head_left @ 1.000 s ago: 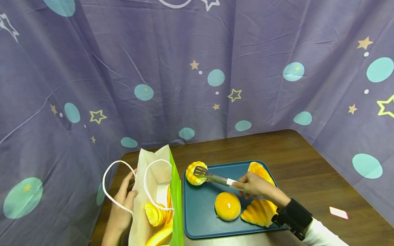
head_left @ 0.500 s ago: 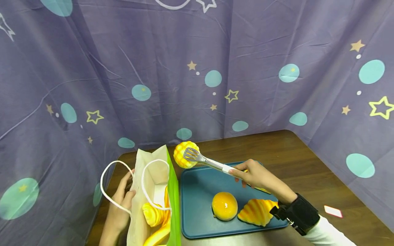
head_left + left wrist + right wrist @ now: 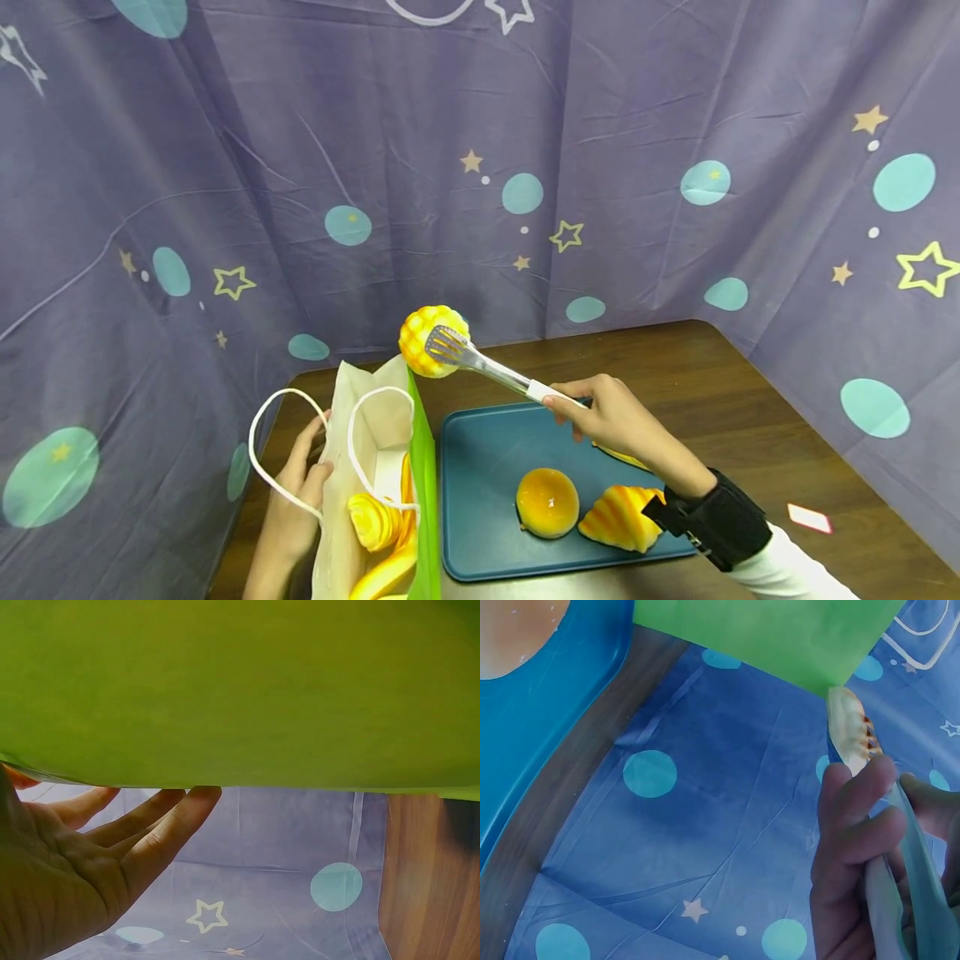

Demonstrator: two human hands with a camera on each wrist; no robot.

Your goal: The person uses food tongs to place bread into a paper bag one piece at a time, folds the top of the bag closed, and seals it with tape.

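My right hand (image 3: 611, 421) grips a pair of metal tongs (image 3: 495, 372) by their white handle. Between the tong heads is a round yellow bun (image 3: 420, 342) with a checkered top, raised at the far right corner of a green paper bag (image 3: 427, 508). My left hand (image 3: 288, 508) rests against the bag's left side; in the left wrist view its fingers (image 3: 161, 844) are extended and touch the green paper. The bag stands with its mouth open and white rope handles up. Inside lie a swirled yellow bread (image 3: 372, 522) and a long curved one (image 3: 386, 575).
A blue tray (image 3: 480, 533) stands right of the bag. It bears a glossy round bun (image 3: 547, 503), a ridged croissant-like bread (image 3: 622, 518) and a yellow bread (image 3: 626, 457) mostly hidden by my right hand. A white card with a red edge (image 3: 809, 517) lies rightward on the table.
The tongs have lifted the checkered bun off the tray's far left corner and carried it up and left to the bag's edge. My left hand stays at the bag.
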